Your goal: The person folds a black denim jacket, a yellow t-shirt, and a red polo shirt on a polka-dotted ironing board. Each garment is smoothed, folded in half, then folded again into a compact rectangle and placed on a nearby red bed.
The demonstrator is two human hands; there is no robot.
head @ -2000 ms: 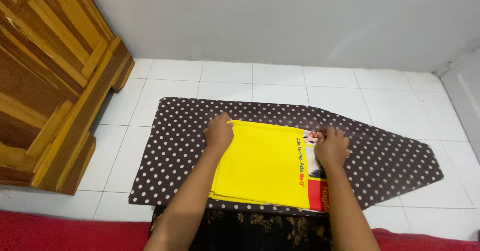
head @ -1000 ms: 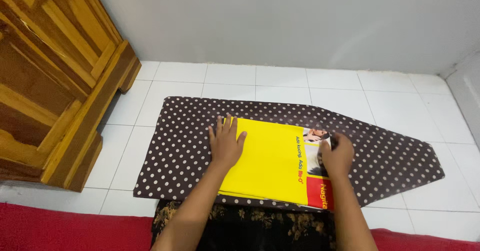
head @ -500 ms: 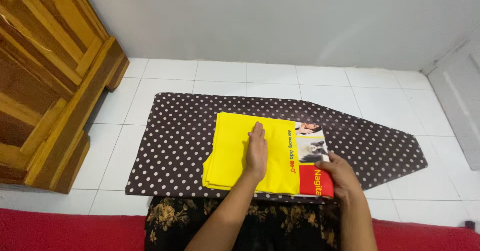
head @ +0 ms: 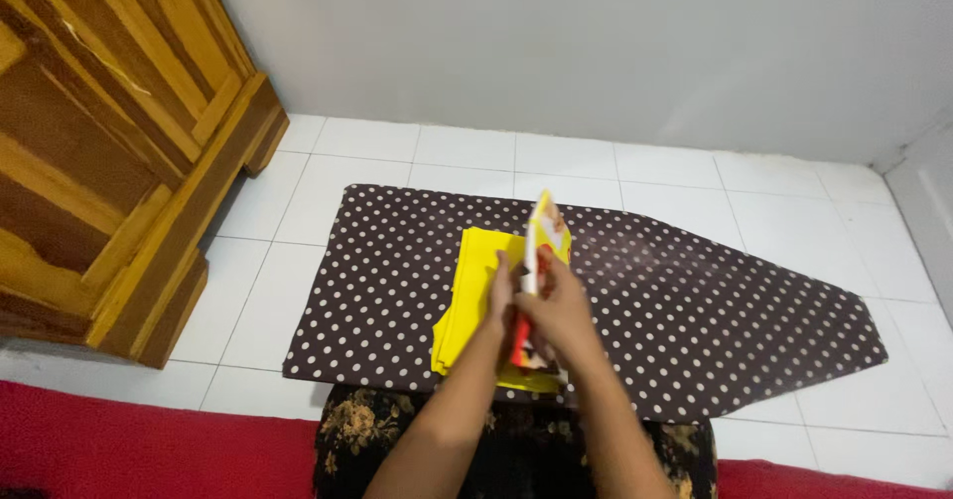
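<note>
A folded yellow cloth [head: 475, 290] with a printed red and picture panel lies on a dark ironing board [head: 695, 310] with white dots. My right hand [head: 558, 312] grips the printed right part of the cloth [head: 544, 233] and holds it raised upright over the yellow part. My left hand [head: 499, 295] lies flat on the yellow part, right beside the raised flap, along the fold line.
A wooden cabinet [head: 109, 142] stands at the left on the white tiled floor [head: 467, 151]. A grey wall runs along the back. A red mat [head: 149, 439] and a dark floral garment [head: 387, 429] lie at the near edge.
My right hand has lifted the printed end of the cloth and swung it leftward over the yellow part. My left hand slid from the cloth's left edge toward its middle.
</note>
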